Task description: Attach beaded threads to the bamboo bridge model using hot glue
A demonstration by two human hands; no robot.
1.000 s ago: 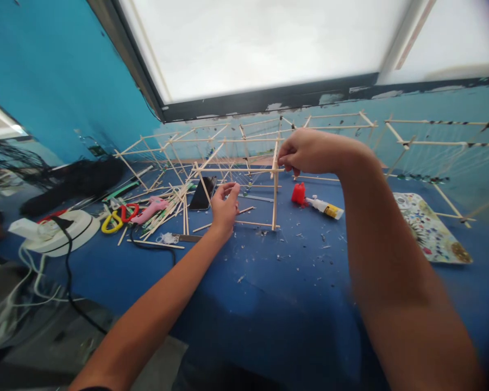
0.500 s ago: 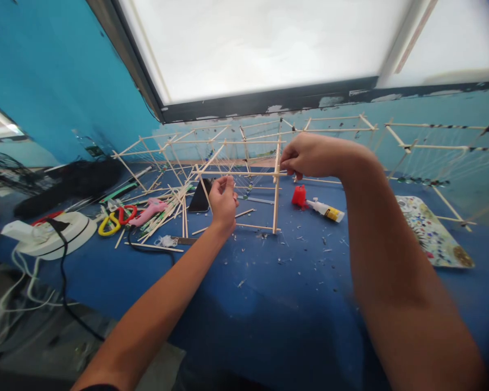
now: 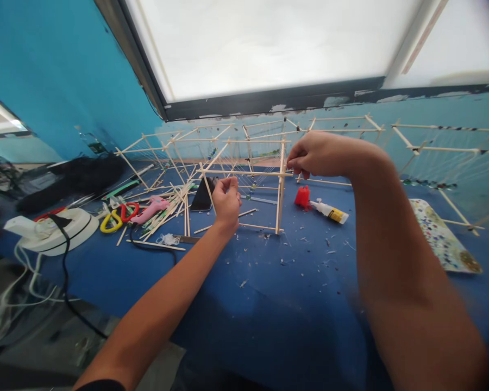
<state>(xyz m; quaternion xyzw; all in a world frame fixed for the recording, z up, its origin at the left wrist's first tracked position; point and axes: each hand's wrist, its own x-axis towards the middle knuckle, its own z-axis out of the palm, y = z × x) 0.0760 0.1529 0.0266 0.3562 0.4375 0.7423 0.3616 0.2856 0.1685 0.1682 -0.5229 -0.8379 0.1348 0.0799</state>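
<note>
A frame of thin wooden sticks [image 3: 280,206] stands on the blue table [image 3: 293,293]. My right hand [image 3: 324,155] pinches the top of its upright stick where a horizontal stick [image 3: 248,173] crosses it. My left hand [image 3: 226,200] is closed in a pinch just under that horizontal stick, at its left part; what its fingertips hold is too fine to make out. A glue bottle [image 3: 329,211] with a red cap lies just right of the frame.
Loose sticks [image 3: 169,209], yellow and red scissors [image 3: 116,217], a pink glue gun [image 3: 151,208] and a phone [image 3: 204,194] lie to the left. Finished stick frames [image 3: 334,127] line the wall. A patterned tray [image 3: 444,239] lies at right. Cables [image 3: 65,266] hang at left.
My left hand rose from near the table to the horizontal stick and closed. My right hand kept its pinch on the upright stick. The view shifted slightly.
</note>
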